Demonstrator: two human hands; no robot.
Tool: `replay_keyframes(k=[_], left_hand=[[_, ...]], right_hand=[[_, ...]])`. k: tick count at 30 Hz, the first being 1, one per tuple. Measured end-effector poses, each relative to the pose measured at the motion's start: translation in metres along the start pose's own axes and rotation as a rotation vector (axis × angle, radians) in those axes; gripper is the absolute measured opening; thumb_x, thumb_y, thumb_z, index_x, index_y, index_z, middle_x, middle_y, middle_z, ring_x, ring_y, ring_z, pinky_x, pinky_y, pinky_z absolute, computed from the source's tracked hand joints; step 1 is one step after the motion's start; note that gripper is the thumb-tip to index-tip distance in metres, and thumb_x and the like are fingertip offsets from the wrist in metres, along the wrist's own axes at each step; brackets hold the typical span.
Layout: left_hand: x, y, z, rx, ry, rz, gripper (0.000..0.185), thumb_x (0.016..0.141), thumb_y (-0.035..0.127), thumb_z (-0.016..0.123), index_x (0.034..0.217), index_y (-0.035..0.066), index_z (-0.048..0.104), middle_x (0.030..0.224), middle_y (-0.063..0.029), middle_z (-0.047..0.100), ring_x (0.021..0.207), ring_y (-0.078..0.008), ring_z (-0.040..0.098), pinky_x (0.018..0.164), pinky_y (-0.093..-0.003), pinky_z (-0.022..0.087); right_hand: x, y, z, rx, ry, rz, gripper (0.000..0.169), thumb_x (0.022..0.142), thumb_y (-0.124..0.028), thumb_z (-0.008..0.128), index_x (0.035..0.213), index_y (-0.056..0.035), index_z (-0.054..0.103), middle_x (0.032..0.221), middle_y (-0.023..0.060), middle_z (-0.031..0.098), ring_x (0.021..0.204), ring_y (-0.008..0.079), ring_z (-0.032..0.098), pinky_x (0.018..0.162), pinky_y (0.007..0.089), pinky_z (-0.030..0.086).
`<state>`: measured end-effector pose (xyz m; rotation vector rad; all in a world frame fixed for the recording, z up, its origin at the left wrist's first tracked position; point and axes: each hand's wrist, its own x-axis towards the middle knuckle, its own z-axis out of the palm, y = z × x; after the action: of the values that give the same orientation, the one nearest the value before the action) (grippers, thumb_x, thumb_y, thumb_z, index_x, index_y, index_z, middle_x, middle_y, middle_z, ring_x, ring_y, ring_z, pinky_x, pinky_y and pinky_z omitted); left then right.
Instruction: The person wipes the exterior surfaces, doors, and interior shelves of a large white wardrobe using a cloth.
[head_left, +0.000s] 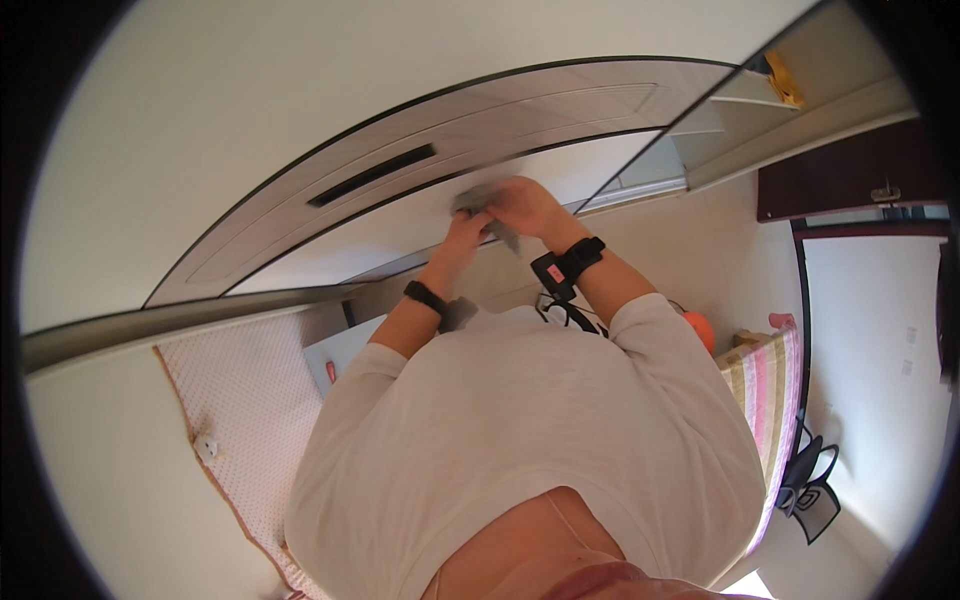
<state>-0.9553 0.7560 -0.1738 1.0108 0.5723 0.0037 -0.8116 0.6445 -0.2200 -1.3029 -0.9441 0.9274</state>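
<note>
In front of my chest, a small grey cloth (507, 237) is bunched between my two hands, blurred by motion. My left hand (468, 231) pinches it from the left with bent fingers. From the right, my right hand (526, 205) grips the same cloth, its fingers curled and partly hidden. Both hands are close to the pale lower panel of a tall cabinet (570, 169); whether they touch it I cannot tell. Above them runs a wood-grain band (525, 101) with a long black recessed handle (371, 176). Each wrist carries a black strap with a small device.
Dotted fabric (247, 390) hangs or lies at the left, beside a pale surface (346, 346) with a small red object. Striped cloth (761, 375) and a round orange object (698, 331) are at the right. Beyond them are a dark red door (840, 176) and a black bag (814, 480).
</note>
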Motion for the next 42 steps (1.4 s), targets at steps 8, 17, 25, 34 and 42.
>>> replay_keyframes(k=[8,17,25,34,42], left_hand=[[0.086,-0.004,0.162,0.022,-0.251,-0.036,0.019,0.085,0.012,0.058,0.102,0.003,0.058,0.097,-0.0032,0.057,0.091,-0.0129,0.054,0.072,-0.0257,0.044],[0.101,-0.002,0.217,0.242,-0.329,0.183,0.033,0.081,0.009,0.055,0.113,0.000,0.055,0.107,-0.0053,0.056,0.098,-0.0133,0.052,0.088,-0.0279,0.040],[0.070,-0.061,0.041,0.224,0.085,0.346,0.039,0.085,0.013,0.057,0.123,0.010,0.056,0.122,-0.0024,0.057,0.113,-0.0146,0.050,0.093,-0.0321,0.039],[-0.219,-0.024,-0.343,-0.284,1.280,0.477,0.047,0.098,0.035,0.031,0.138,0.012,0.036,0.139,-0.0080,0.043,0.130,-0.0188,0.038,0.106,-0.0365,0.030],[-0.224,0.126,-0.260,-0.179,1.098,0.690,0.070,0.093,0.057,0.026,0.148,0.015,0.019,0.155,-0.0037,0.016,0.143,-0.0197,0.012,0.113,-0.0414,0.002]], right_hand=[[-0.082,-0.018,-0.157,0.676,0.501,0.125,0.013,0.084,-0.013,0.059,0.092,-0.0030,0.057,0.091,0.0105,0.059,0.087,0.0244,0.055,0.082,0.0369,0.046],[-0.100,-0.027,-0.178,0.309,0.718,-0.014,0.024,0.082,-0.011,0.058,0.103,-0.0167,0.048,0.099,0.0039,0.052,0.088,0.0213,0.052,0.080,0.0444,0.045],[-0.073,-0.074,-0.140,0.255,0.958,0.077,0.031,0.083,-0.008,0.057,0.111,-0.0125,0.046,0.108,0.0095,0.050,0.098,0.0270,0.053,0.080,0.0504,0.047],[-0.052,0.006,-0.190,0.298,0.877,0.097,0.027,0.084,-0.019,0.051,0.108,-0.0051,0.050,0.111,0.0107,0.054,0.108,0.0300,0.049,0.095,0.0491,0.039],[-0.046,-0.067,-0.154,0.868,1.192,0.150,0.025,0.084,-0.023,0.050,0.105,-0.0086,0.052,0.111,0.0077,0.053,0.108,0.0275,0.048,0.094,0.0494,0.037]])
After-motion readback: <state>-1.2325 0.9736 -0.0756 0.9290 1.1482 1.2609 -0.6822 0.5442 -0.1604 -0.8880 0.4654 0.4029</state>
